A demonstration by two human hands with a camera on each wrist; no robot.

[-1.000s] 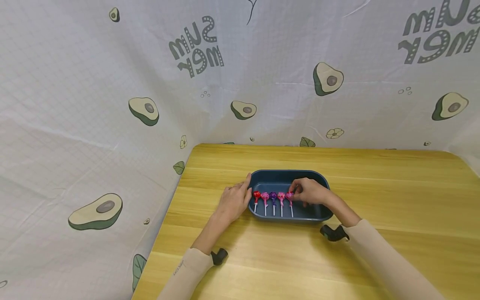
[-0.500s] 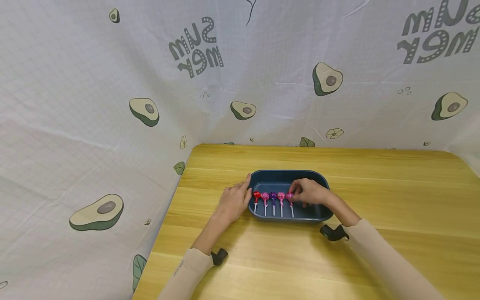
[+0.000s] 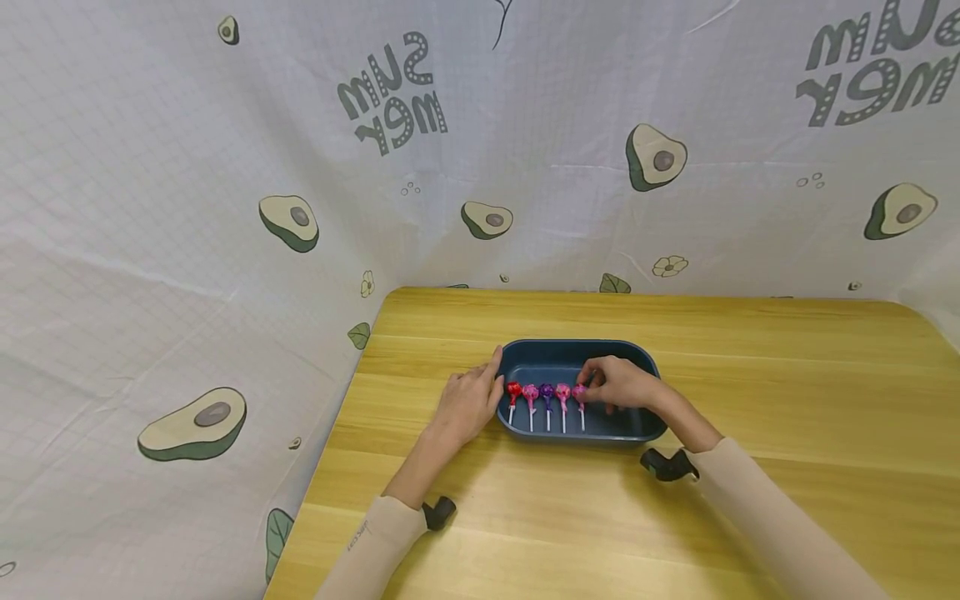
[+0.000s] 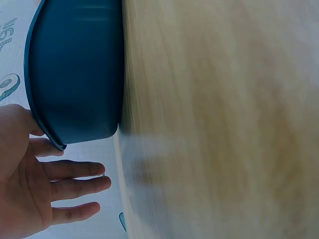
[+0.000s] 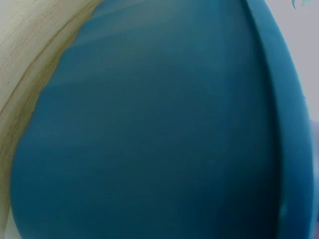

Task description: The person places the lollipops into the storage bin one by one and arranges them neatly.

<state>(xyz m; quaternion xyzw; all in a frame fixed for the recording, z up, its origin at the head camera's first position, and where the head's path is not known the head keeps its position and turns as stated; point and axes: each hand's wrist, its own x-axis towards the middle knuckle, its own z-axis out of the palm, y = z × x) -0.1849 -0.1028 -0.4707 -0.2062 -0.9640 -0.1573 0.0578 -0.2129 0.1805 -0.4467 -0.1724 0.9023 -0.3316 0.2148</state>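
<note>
In the head view a dark blue oblong tub (image 3: 581,438) holds a row of several wrapped lollipops, sticks toward the person. At the left end is a red lollipop (image 3: 513,390); a purple lollipop (image 3: 547,392) lies among pink ones. My right hand (image 3: 618,383) reaches into the tub and pinches the rightmost pink lollipop (image 3: 581,395) by its head. My left hand (image 3: 465,404) rests at the tub's left end, thumb and index finger touching the rim. The left wrist view shows its other fingers (image 4: 75,189) straight and spread. In the right wrist view, the tub wall (image 5: 149,124) hides the hand.
The tub stands on a light wooden table (image 3: 787,400). Behind and to the left hangs a white cloth (image 3: 555,108) printed with avocados. Dark wrist mounts (image 3: 666,465) protrude beneath both sleeves, the right one close to the tub's front corner.
The rightmost lollipop's stick has shifted very slightly left and away from the person, while the right hand keeps its pinch. The left hand and the tub stay where they were.
</note>
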